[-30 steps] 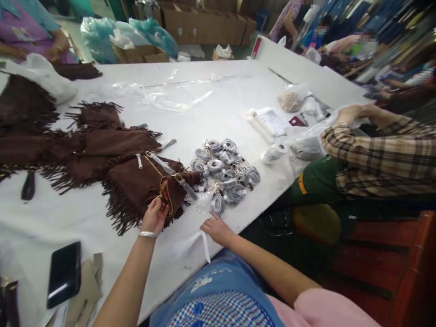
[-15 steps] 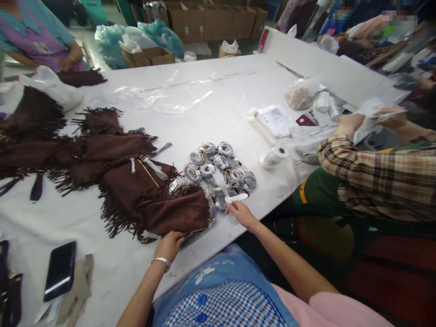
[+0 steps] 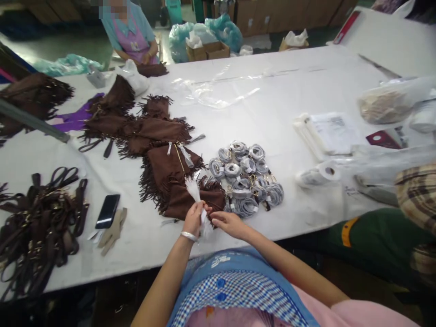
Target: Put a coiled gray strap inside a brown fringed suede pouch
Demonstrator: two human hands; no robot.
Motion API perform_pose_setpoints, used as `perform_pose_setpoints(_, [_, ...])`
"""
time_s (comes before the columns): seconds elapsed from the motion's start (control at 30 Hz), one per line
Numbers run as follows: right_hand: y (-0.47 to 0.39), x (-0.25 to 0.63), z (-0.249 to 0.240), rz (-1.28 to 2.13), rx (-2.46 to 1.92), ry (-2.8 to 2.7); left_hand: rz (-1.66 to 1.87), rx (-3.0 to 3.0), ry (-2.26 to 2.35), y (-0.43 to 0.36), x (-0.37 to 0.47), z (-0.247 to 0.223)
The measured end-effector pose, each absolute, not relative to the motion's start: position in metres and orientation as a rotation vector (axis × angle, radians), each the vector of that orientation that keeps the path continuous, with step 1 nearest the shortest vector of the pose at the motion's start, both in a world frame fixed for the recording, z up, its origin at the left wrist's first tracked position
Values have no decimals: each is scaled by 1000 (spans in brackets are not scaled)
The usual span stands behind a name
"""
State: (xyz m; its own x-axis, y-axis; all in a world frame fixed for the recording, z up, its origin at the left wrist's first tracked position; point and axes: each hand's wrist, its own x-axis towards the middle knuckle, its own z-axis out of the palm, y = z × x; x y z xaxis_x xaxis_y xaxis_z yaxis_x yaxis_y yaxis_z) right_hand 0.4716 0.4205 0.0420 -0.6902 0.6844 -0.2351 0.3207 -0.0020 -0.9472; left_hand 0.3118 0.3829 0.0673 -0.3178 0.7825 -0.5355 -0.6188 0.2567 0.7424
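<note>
My left hand is closed round the middle of a bundle of white, thin strands, whose ends splay out above and below the fist. Close beside it on the right is my right hand, its fingers loosely stretched toward the bundle, with nothing visible in them. Beyond both hands lies a brown fringed bag with a gold zipper and a white-wrapped pull. To the right of the bag several coiled grey straps with gold clasps and white bands are heaped together.
More brown fringed bags lie at the left. A phone rests by beige strips, near a pile of dark brown straps. White rolls and plastic bags lie right, beside a plaid sleeve. Another person sits across the table.
My view has swung left. My left hand has left the bag's edge and now grips the white bundle. My right hand has moved from the grey straps to beside my left, without the white strip.
</note>
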Motion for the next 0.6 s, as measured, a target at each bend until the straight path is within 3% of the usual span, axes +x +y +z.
perform_pose_setpoints(0.27, [485,459,29,1059,-1105,-2291,1600,-69,1212,363,273,52])
perform_pose_setpoints(0.4, [527,398,20,1021,-1127,-2372,1632,-77,1251,352,278,43])
perform_pose_setpoints(0.6, [582,328,10,1080,-1490,-2378,1659,-83,1337,334,276,37])
